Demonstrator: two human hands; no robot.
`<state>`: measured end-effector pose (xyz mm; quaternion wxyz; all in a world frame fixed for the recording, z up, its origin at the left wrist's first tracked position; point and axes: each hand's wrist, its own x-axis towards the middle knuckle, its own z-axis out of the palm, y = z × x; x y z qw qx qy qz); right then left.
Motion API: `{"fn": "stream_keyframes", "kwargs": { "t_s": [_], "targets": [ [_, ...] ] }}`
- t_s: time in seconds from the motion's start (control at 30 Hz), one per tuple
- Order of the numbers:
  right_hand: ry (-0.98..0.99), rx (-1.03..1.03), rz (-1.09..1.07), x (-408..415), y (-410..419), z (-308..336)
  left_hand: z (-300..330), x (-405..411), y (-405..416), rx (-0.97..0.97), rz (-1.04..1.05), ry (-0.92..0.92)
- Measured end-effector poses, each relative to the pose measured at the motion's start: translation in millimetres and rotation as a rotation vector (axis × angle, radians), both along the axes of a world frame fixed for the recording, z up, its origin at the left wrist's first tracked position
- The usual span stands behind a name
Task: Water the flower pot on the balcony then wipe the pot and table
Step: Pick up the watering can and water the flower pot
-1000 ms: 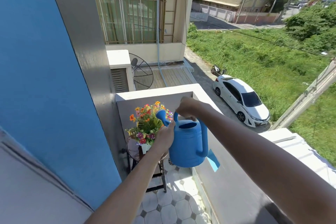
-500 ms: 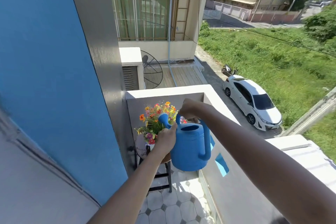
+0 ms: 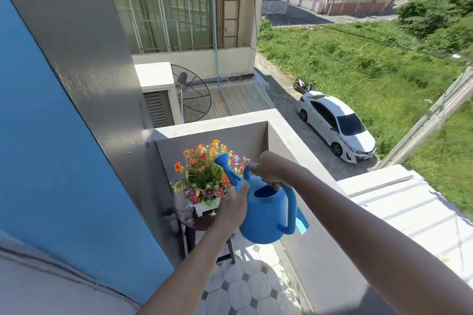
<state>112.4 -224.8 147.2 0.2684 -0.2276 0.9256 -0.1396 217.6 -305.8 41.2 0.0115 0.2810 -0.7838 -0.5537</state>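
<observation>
I hold a blue watering can [image 3: 266,215] in both hands. My right hand [image 3: 268,169] grips its top handle. My left hand [image 3: 231,208] presses flat against the can's left side. The spout's rose [image 3: 221,158] points up and left, among the blooms. The white flower pot [image 3: 206,207] holds a bunch of orange, red and purple flowers [image 3: 204,174]. It stands on a small round dark table [image 3: 183,208] in the balcony corner. No water is visible at the spout.
A grey parapet wall [image 3: 289,135] runs along the right of the narrow balcony. A blue and grey wall [image 3: 64,110] closes the left. The floor is white octagonal tile [image 3: 243,289]. Below lie a white car [image 3: 337,125] and a grass lot.
The can, the pot and both hands sit slightly further right and lower in view as my head turned. The can's spout stays over the flowers.
</observation>
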Motion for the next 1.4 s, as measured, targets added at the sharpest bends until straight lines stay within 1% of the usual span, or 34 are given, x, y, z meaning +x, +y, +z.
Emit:
{"fn": "stream_keyframes", "kwargs": {
  "t_s": [0.13,0.3,0.37,0.43,0.53,0.6,0.73,0.83,0.93,1.07,1.13,1.23,1.4],
  "targets": [
    [0.01,-0.106,-0.099,-5.6,28.0,-11.7,-9.7,-14.9,14.9,-0.011,0.004,0.05],
    [-0.061,-0.264,-0.241,-14.2,66.3,-19.7,-17.6,-42.4,38.9,-0.038,-0.041,0.125],
    [-0.101,-0.369,-0.33,-22.6,88.3,-24.4,-19.0,-57.4,53.7,-0.091,-0.089,0.145],
    [-0.128,-0.489,-0.452,-32.8,115.1,-31.8,-19.0,-78.3,75.8,-0.099,-0.126,0.162],
    [-0.149,-0.643,-0.54,-26.2,118.8,-35.3,-15.5,-85.1,76.4,-0.144,-0.121,0.172],
    [-0.21,-0.813,-0.692,-30.6,137.0,-42.1,-21.0,-103.9,91.9,-0.1,-0.178,0.183],
    [-0.279,-1.082,-0.964,-42.0,185.1,-59.9,-26.1,-141.5,140.9,0.104,-0.324,0.172],
    [-0.299,-1.22,-1.124,-51.8,207.1,-73.2,-39.0,-161.1,173.2,0.115,-0.358,0.159],
    [-0.268,-1.211,-1.201,-68.5,226.3,-86.4,-46.8,-181.6,199.5,0.075,-0.472,0.107],
    [-0.216,-1.1,-1.194,-84.7,261.3,-98.2,-55.5,-206.8,226.3,0.147,-0.613,0.106],
    [-0.192,-1.044,-1.218,-87.6,278.3,-104.7,-62.0,-217.3,239.2,0.14,-0.635,0.111],
    [-0.206,-1.043,-1.214,-89.8,294.1,-115.4,-73.1,-231.7,252.9,0.142,-0.65,0.099],
    [-0.205,-0.987,-1.203,-94.0,302.6,-136.1,-89.0,-241.7,255.6,0.199,-0.679,0.048]
  ]
}}
